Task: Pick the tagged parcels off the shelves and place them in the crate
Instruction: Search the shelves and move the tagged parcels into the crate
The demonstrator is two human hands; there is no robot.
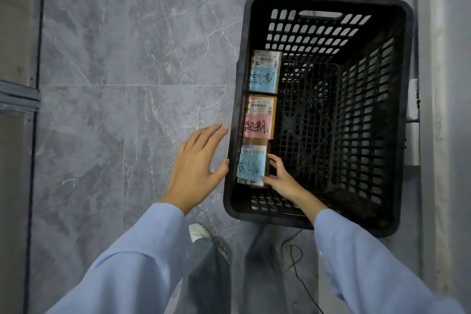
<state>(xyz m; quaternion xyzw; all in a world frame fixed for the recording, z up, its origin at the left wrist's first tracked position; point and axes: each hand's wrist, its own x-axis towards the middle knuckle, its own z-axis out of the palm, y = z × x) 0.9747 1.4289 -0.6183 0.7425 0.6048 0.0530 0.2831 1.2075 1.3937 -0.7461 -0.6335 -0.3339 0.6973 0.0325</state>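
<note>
Crate (323,2) holds three tagged parcels along its left wall. Right hand (281,178) seems to grip nearest parcel (251,167); left hand (197,160) spread wide outside

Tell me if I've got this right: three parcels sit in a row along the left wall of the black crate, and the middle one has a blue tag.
Not quite. In the head view, three parcels do line the left wall of the black crate, but the middle parcel has a pink tag. The far parcel and the near parcel, which the right hand touches, have blue tags.
</note>
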